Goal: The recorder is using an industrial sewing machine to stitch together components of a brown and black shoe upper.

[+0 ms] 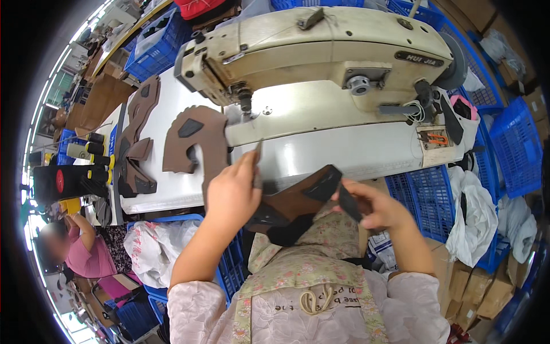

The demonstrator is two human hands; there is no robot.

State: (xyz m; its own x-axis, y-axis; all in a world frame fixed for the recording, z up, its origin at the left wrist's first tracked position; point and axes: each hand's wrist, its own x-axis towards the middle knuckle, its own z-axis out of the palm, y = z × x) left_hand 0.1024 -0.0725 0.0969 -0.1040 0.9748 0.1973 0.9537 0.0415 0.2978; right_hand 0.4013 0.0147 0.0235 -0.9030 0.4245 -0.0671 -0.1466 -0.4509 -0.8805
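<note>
Above my lap, in front of the sewing machine (321,63), hangs a brown cut piece with dark grey patches (295,202), shaped like part of a shoe upper. My left hand (232,192) is closed at its left side, and a thin greyish edge or object (258,163) sticks up past the fingers; I cannot make out its kind. Between the thumb and fingers of my right hand (375,207) is a small dark grey patch (349,204), close to the brown piece's right end. A similar curved brown piece (197,135) lies on the white table left of the needle.
More brown pieces (136,155) lie along the table's left end. Orange-handled snips (438,139) rest in a tray at the right. Blue crates (421,198) and white bags (472,215) stand around the table. Another person (94,249) sits at the left, beside thread cones (94,149).
</note>
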